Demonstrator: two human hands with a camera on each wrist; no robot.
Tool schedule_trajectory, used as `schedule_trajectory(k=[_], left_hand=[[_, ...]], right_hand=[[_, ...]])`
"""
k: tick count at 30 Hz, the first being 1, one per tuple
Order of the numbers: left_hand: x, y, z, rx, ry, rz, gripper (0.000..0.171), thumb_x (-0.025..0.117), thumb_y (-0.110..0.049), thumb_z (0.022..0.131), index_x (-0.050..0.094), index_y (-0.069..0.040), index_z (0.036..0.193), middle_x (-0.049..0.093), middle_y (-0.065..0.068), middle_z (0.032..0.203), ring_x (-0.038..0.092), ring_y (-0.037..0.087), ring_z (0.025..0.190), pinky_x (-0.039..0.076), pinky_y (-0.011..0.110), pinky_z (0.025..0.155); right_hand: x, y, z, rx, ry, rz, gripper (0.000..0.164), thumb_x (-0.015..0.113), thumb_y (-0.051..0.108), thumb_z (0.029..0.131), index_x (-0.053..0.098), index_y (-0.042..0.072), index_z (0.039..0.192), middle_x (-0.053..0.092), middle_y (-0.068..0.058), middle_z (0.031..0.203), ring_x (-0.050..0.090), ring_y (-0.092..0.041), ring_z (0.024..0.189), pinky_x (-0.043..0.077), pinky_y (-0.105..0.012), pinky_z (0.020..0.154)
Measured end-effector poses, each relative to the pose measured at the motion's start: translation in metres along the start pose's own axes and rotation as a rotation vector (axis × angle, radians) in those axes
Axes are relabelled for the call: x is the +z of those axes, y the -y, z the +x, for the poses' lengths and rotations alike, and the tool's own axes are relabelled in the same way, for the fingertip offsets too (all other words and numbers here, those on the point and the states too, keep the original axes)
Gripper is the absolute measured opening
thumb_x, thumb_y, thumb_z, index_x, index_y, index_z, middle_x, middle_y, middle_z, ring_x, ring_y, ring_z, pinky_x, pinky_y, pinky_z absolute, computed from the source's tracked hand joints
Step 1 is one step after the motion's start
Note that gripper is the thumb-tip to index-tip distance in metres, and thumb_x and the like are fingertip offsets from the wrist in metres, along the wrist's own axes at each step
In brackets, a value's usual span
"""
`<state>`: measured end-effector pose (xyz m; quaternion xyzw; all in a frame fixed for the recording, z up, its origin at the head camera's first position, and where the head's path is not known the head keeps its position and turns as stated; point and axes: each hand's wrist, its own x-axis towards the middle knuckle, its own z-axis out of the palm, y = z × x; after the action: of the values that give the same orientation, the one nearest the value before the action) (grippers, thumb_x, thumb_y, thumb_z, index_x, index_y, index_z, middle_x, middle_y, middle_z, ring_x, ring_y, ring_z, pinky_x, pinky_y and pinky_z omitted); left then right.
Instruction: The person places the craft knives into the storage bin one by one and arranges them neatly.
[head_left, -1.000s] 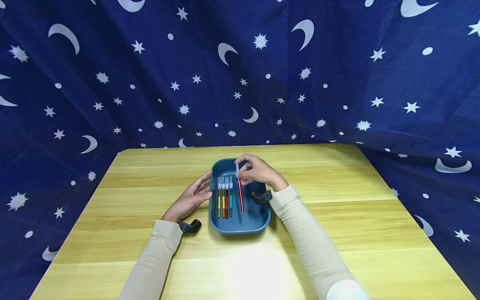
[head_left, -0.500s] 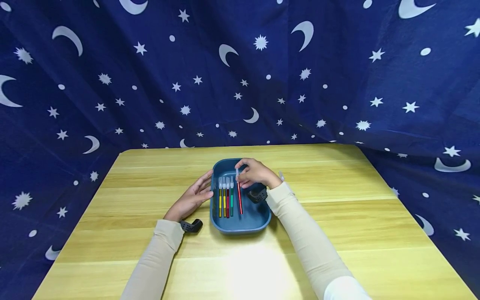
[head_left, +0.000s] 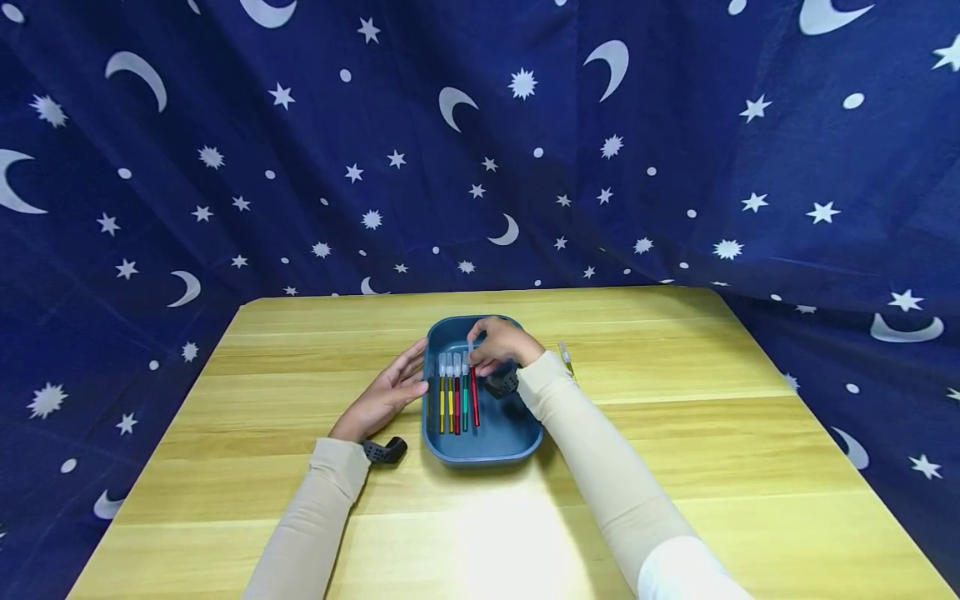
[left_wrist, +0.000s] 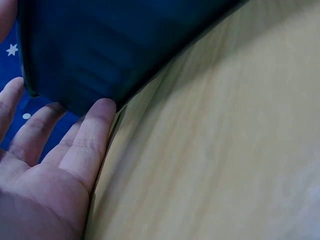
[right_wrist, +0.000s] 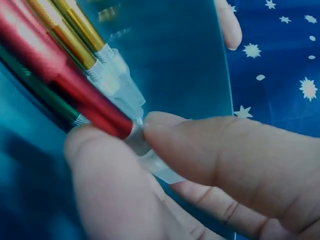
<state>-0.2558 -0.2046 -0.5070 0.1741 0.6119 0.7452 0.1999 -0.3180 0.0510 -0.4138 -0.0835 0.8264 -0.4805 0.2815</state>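
Note:
My right hand (head_left: 506, 343) pinches a red craft knife (head_left: 475, 398) by its clear-capped end, inside a blue tray (head_left: 480, 460). In the right wrist view, thumb and finger meet at the silver collar and cap of the red craft knife (right_wrist: 92, 97). Just left of it, several capped craft knives lie side by side: two yellow ones (head_left: 442, 408), a darker red one (head_left: 457, 408) and a green one (head_left: 465, 404). My left hand (head_left: 381, 402) rests against the tray's left wall with its fingers extended; the left wrist view shows its fingertips at the tray's outer side.
Another capped craft knife (head_left: 566, 357), yellowish, lies on the wooden table (head_left: 675, 467) right of the tray, partly hidden by the right sleeve. A dark blue curtain (head_left: 480, 167) with moons and stars hangs behind the table.
My right hand has carried the red craft knife leftward, closer to the green one. The craft knife on the table has come into view past the right sleeve. The left hand stays at the tray.

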Motion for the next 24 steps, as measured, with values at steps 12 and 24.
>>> schedule_trajectory(k=[12,24], left_hand=[[0.0,-0.002,0.0,-0.007,0.003,-0.004,0.082,0.056,-0.001,0.111,0.01,-0.017,0.176,0.013,0.018,0.18,0.018,0.042,0.164,0.046,0.027,0.116],[-0.001,-0.002,0.0,-0.015,0.002,0.005,0.083,0.059,-0.004,0.111,0.009,-0.018,0.176,0.012,0.016,0.18,0.018,0.041,0.164,0.042,0.034,0.121]], right_hand=[[0.003,0.002,0.011,0.077,0.02,-0.023,0.032,0.07,-0.013,0.095,0.055,-0.007,0.122,0.073,-0.016,0.085,0.066,-0.011,0.052,0.058,-0.021,0.054],[0.009,-0.002,0.017,0.088,-0.006,-0.052,0.037,0.072,-0.013,0.094,0.054,-0.013,0.127,0.075,-0.019,0.085,0.065,-0.011,0.052,0.056,-0.02,0.052]])
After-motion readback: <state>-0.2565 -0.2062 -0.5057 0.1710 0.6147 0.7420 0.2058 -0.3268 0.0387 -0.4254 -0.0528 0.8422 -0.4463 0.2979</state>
